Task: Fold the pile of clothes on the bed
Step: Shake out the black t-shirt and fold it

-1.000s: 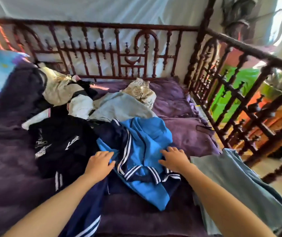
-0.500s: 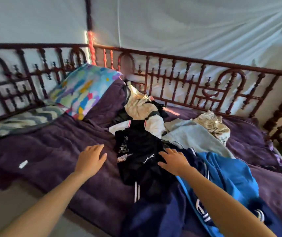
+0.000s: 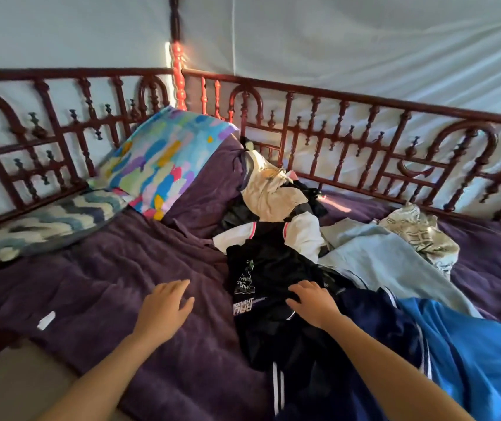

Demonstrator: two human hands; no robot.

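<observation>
A pile of unfolded clothes lies on the purple bedspread: a black printed garment, a blue and navy striped jacket, a pale blue garment, a cream top and a patterned beige piece. My right hand rests palm down on the black garment, fingers spread. Just left of the pile, my left hand hovers over the bare bedspread with straight fingers, holding nothing.
A dark red wooden railing runs along the back and left of the bed, with white netting behind it. A colourful pillow and a wavy blue-and-white cushion lie at the left. A small white scrap sits on the bedspread.
My view has swung left from the bed's right end. My right hand went from the blue jacket to the black garment; my left hand moved off the clothes over bare bedspread.
</observation>
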